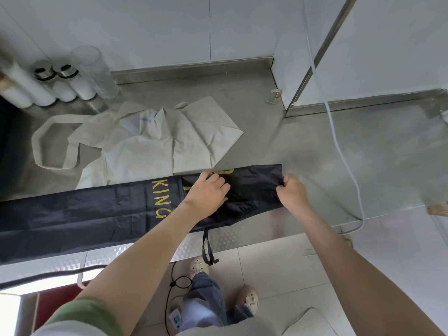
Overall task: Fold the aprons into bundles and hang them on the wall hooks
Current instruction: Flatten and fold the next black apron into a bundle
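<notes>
Left hand: you are laying it flat on the black apron, fingers straight and close together, pressing the cloth down just right of the yellow lettering.
Right hand: you are pinching the apron's short right edge between thumb and curled fingers.
Black apron: it is lying as a long, narrow folded strip along the front of the steel counter, running from the left border of the view to your right hand. Both hands are sitting at its right end, the left on top, the right at the very tip, with a patch of dark cloth showing between them.
Strap: it is hanging over the counter's front edge, just below your left wrist.
White apron: it is lying rumpled behind the black one, beyond your left hand, meeting the strip's far edge, its loop spreading out to the left.
White cable: it is trailing across the counter, well to the right of your right hand.
</notes>
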`<action>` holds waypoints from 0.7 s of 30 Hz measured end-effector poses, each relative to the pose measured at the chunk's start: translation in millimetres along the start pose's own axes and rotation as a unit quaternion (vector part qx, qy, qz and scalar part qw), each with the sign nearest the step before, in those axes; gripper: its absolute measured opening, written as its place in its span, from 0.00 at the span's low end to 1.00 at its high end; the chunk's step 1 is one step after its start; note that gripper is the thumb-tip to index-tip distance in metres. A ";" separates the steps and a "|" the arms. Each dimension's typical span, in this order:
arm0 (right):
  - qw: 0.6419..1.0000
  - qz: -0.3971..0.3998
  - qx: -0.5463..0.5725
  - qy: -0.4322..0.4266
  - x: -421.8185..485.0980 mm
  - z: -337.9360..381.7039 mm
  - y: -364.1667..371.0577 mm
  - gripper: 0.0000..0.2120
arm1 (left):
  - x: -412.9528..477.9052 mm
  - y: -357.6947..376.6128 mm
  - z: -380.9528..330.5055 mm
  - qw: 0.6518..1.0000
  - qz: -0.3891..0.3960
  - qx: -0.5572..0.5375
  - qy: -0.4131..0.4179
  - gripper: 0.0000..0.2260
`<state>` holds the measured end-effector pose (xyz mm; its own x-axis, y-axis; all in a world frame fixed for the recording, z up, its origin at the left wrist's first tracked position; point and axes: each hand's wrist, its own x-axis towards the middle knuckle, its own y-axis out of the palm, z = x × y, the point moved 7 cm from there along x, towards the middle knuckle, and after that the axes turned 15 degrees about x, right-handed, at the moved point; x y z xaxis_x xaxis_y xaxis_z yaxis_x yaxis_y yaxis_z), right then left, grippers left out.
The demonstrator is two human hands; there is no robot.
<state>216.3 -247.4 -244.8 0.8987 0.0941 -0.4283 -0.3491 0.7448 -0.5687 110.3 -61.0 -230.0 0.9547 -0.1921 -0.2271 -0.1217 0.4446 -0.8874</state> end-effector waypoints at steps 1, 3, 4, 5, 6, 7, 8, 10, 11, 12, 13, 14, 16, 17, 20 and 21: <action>1.000 -0.007 -0.004 0.003 1.9 0.1 -2.0 0.07 | -2.2 -1.4 0.1 1.000 -0.010 0.010 0.000 0.18; 0.999 -0.030 0.011 0.013 4.6 0.1 -8.3 0.09 | -7.5 3.7 0.6 1.000 0.000 0.004 0.000 0.18; 0.999 -0.041 0.022 0.017 5.6 -0.5 -12.1 0.08 | -9.4 7.3 0.2 1.000 0.013 -0.003 0.000 0.18; 0.998 -0.050 0.032 0.020 6.5 -0.8 -15.3 0.08 | -11.5 12.3 -1.0 1.000 0.027 -0.010 0.003 0.19; 0.997 -0.054 0.041 0.026 6.2 -0.4 -17.1 0.07 | -15.8 18.1 -2.1 0.999 0.046 -0.017 0.005 0.21; 0.997 -0.054 0.053 0.034 6.7 -1.6 -18.6 0.07 | -19.3 24.1 -4.0 0.998 0.059 -0.029 0.000 0.24; 0.995 -0.052 0.074 0.041 6.5 -2.2 -18.9 0.07 | -23.1 28.9 -4.6 0.997 0.067 -0.040 -0.009 0.26; 0.990 -0.040 0.127 0.049 4.8 -0.6 -16.1 0.07 | -30.0 35.2 -4.3 0.994 0.080 -0.065 -0.033 0.28; 0.986 -0.027 0.159 0.047 3.5 2.1 -14.1 0.07 | -31.1 37.7 -5.1 0.993 0.082 -0.076 -0.031 0.28; 0.981 -0.007 0.192 0.037 0.9 7.3 -11.1 0.06 | -31.9 39.7 -5.8 0.993 0.079 -0.086 -0.029 0.28; 0.974 0.019 0.226 0.023 -2.8 14.1 -7.9 0.05 | -31.5 40.2 -6.0 0.992 0.075 -0.096 -0.028 0.27; 0.963 0.053 0.264 0.010 -8.2 22.4 -3.7 0.05 | -30.4 40.1 -6.3 0.992 0.068 -0.103 -0.028 0.27; 0.935 0.140 0.327 -0.011 -22.6 40.1 8.7 0.07 | -28.7 41.2 -6.9 0.990 0.072 -0.118 -0.026 0.27; 0.927 0.177 0.331 -0.024 -28.7 46.2 15.9 0.08 | -28.5 40.2 -7.5 0.989 0.079 -0.123 -0.021 0.29; 0.944 0.231 0.221 -0.080 -41.6 50.9 34.0 0.09 | -28.0 27.0 -6.2 0.979 0.087 -0.182 -0.020 0.30; 0.953 0.231 0.170 -0.100 -42.5 47.8 39.5 0.09 | -27.3 22.2 -2.6 0.968 0.089 -0.230 -0.041 0.27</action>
<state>177.1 -190.4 -215.5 0.7148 0.5618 -0.4165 -0.6434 0.7617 -0.0767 80.8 -48.2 -244.6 0.9237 -0.0700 -0.3767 -0.3760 0.0242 -0.9263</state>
